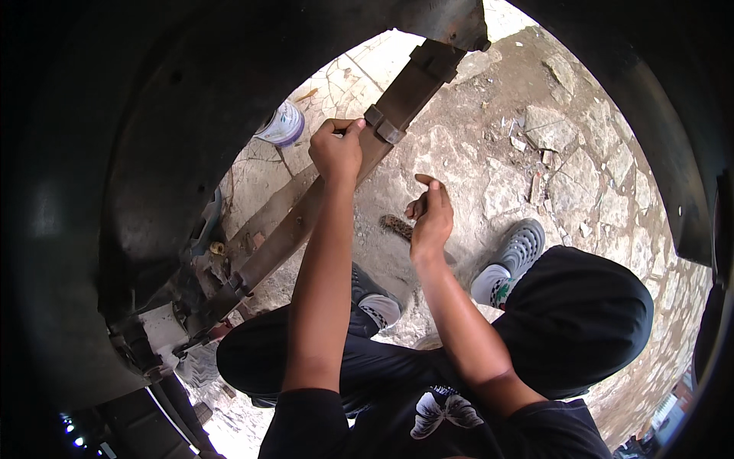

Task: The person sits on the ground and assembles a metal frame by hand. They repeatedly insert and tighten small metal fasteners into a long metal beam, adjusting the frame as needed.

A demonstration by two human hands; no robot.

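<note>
A long, brown steel leaf spring [294,226] slants from the lower left to the upper right under a dark wheel arch. Around its upper part sits a metal clamp [384,125]. My left hand [336,151] is at the clamp's left side, its fingers curled and the thumb tip by the clamp's edge; anything pinched there is hidden. To the right of the spring, my right hand [433,218] hovers apart from it, thumb against the bent forefinger and the others curled in. Whether it holds something small cannot be made out. A speckled brown, brush-like piece [396,226] shows below its fingers.
The dark wheel arch [168,153] curves round overhead and on the left. Behind the spring stands a white and purple can [283,125]. Cracked stone paving [554,130] with loose rubble lies to the right. My grey clogs [522,249] rest on the ground between bent knees.
</note>
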